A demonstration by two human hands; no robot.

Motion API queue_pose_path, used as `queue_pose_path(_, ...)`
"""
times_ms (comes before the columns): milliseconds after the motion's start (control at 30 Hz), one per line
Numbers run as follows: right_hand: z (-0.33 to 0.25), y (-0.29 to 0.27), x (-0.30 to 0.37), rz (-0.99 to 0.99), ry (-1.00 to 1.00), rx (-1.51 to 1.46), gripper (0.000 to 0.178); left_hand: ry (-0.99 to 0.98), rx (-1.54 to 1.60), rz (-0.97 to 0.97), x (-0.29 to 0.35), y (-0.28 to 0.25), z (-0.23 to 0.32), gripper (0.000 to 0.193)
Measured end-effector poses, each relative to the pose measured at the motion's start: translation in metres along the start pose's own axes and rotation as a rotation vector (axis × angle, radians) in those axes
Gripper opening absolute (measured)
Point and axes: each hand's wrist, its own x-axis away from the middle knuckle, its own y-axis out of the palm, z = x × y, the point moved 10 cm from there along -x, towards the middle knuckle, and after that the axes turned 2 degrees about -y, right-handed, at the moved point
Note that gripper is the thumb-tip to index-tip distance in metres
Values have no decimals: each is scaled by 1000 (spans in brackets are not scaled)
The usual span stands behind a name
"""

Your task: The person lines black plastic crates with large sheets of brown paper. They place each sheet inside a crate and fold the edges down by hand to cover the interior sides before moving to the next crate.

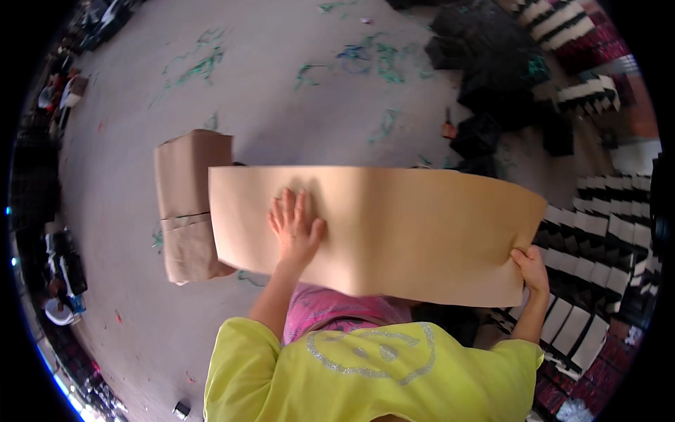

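Note:
A wide tan sheet, which looks like stiff paper or thin card (pixel 422 232), stretches across in front of me above my lap. A soft bend shows near its middle, and its right end curves. My left hand (pixel 292 228) lies flat on the sheet's left part, fingers spread. At the right end, my right hand (pixel 532 269) pinches the sheet's edge, with the thumb on top and the fingers partly hidden behind. Left of the sheet stands a brown stack or bundle (pixel 188 179) of similar colour, partly covered by the sheet's left end. What supports the sheet is hidden.
Black crates or bins (pixel 485 70) are piled at the far right. Rows of cream and black folded pieces (pixel 590 271) fill the right side. Green strands (pixel 204 67) and a blue tangle (pixel 354 60) litter the grey floor (pixel 274 105). A white bucket (pixel 60 311) stands far left.

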Motion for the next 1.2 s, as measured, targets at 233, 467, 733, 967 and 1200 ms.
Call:
queue_pose_path(233, 99, -190, 96, 336, 12, -103, 24, 57, 283, -208, 76, 165, 166, 59)
queue_pose_path(467, 154, -240, 98, 335, 165, 188, 23, -52, 478, -184, 82, 189, 183, 65)
queue_pose_path(733, 149, -253, 77, 246, 151, 197, 21, -19, 290, -272, 69, 200, 184, 67)
queue_pose_path(967, 158, -289, 65, 312, 225, 531, 22, -33, 451, -207, 53, 213, 183, 67)
queue_pose_path(1200, 170, -323, 56, 360, 257, 662, 24, -102, 546, -287, 38, 218, 187, 64)
